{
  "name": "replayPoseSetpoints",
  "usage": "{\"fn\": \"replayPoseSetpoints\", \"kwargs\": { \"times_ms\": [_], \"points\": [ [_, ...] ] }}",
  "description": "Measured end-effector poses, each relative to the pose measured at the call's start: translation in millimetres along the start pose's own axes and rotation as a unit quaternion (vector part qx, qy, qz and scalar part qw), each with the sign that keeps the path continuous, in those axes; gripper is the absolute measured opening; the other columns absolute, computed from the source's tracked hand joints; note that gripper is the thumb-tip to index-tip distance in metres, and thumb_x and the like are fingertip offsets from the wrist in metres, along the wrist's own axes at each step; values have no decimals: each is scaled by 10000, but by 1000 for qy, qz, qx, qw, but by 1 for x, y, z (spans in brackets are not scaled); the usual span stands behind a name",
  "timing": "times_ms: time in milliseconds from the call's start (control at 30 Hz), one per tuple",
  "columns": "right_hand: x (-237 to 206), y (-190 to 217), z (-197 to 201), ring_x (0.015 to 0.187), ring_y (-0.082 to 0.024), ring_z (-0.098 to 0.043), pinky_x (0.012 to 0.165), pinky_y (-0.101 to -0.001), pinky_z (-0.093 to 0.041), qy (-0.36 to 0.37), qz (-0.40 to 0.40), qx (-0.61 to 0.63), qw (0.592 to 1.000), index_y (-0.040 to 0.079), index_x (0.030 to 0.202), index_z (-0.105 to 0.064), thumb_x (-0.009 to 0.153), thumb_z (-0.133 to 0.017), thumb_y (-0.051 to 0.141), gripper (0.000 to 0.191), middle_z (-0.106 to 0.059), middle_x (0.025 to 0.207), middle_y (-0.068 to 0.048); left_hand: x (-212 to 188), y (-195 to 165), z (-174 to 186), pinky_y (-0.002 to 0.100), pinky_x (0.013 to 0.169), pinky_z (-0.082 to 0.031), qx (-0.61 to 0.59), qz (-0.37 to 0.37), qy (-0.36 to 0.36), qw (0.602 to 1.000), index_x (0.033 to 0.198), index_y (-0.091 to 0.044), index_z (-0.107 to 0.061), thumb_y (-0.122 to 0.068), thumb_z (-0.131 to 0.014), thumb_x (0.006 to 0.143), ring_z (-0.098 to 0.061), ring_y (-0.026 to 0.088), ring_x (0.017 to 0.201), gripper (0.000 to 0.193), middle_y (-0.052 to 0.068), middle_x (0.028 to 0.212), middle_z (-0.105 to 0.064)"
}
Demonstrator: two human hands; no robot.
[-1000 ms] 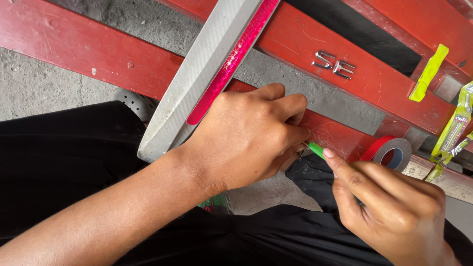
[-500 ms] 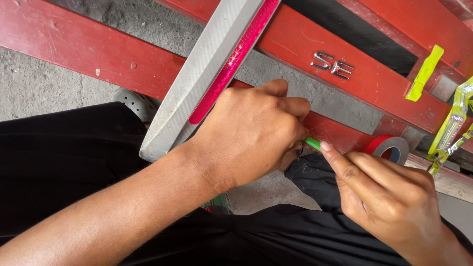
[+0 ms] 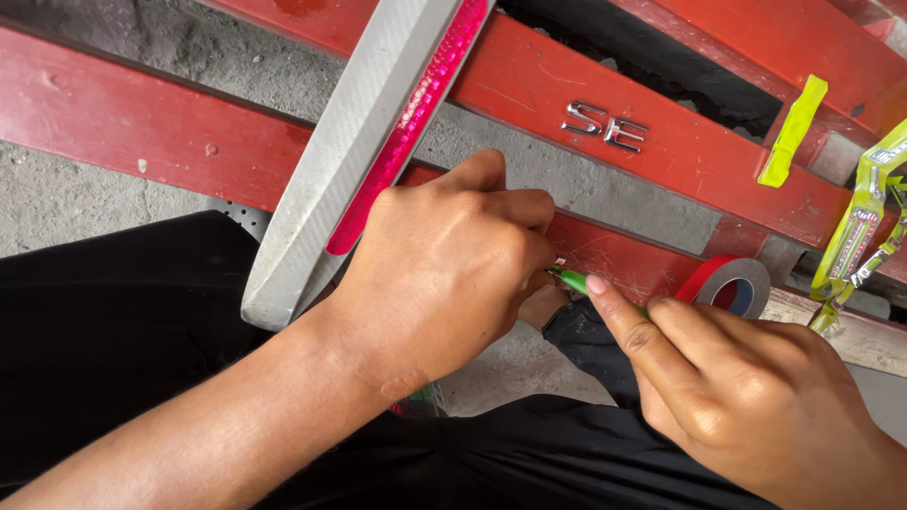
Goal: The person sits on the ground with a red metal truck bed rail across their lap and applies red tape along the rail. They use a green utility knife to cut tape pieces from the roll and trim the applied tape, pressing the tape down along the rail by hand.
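My left hand (image 3: pixel 444 274) is curled into a fist and rests against the red painted panel (image 3: pixel 123 123); whatever its fingers may pinch is hidden. My right hand (image 3: pixel 746 397) grips a thin green tool (image 3: pixel 578 282), the index finger stretched along it. The tool's tip meets my left fingertips at the panel's lower edge, where a tiny red and white bit (image 3: pixel 559 263) shows. A grey trim strip with a pink reflective insert (image 3: pixel 364 151) lies diagonally across the panel, just left of my left hand.
A roll of red tape (image 3: pixel 732 283) stands right of the hands. A yellow-green tape strip (image 3: pixel 794 132) is stuck on the upper red panel near chrome emblem letters (image 3: pixel 605 125). Yellow-green packaging (image 3: pixel 860 227) hangs at the right edge. Black cloth (image 3: pixel 113 349) covers my lap, over concrete ground.
My right hand has slid up and left with the green tool, bringing its tip against my left fingertips. The left hand has barely moved.
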State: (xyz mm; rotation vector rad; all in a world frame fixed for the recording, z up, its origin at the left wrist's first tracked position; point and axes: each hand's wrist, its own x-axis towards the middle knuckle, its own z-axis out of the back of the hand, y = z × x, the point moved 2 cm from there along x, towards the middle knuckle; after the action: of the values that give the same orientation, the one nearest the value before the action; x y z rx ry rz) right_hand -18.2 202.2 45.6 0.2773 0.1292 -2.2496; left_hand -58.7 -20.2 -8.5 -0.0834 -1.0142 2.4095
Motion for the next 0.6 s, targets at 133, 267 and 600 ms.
{"fn": "replayPoseSetpoints", "kwargs": {
  "times_ms": [133, 267, 600],
  "points": [
    [0, 0, 4, 420, -140, -503, 420, -341, -482, 22, -17, 12, 1000, 99, 1340, -660, 724, -720, 61, 620, -462, 659, -21, 2, -3, 1, 378, 513, -530, 3, -6, -6, 1000, 664, -144, -753, -150, -781, 689, -622, 230, 895, 37, -61, 845, -692],
    [2, 0, 8, 411, -135, -531, 394, -365, -486, 58, -22, 6, 998, 121, 1347, -656, 695, -730, 79, 658, -459, 625, -14, 4, -5, 0, 374, 486, -531, 21, 10, 16, 1000, 660, -139, -760, -130, -786, 669, -623, 234, 890, 29, -56, 825, -694],
    [25, 7, 19, 454, -186, -663, 351, -400, -528, 294, 33, -86, 951, 21, 1430, -537, 786, -580, 175, 664, -634, 742, -71, 8, -10, -1, 379, 523, -553, 29, 30, 28, 999, 635, -143, -759, -219, -830, 628, -626, 235, 882, 104, -49, 787, -691]
  ]
}}
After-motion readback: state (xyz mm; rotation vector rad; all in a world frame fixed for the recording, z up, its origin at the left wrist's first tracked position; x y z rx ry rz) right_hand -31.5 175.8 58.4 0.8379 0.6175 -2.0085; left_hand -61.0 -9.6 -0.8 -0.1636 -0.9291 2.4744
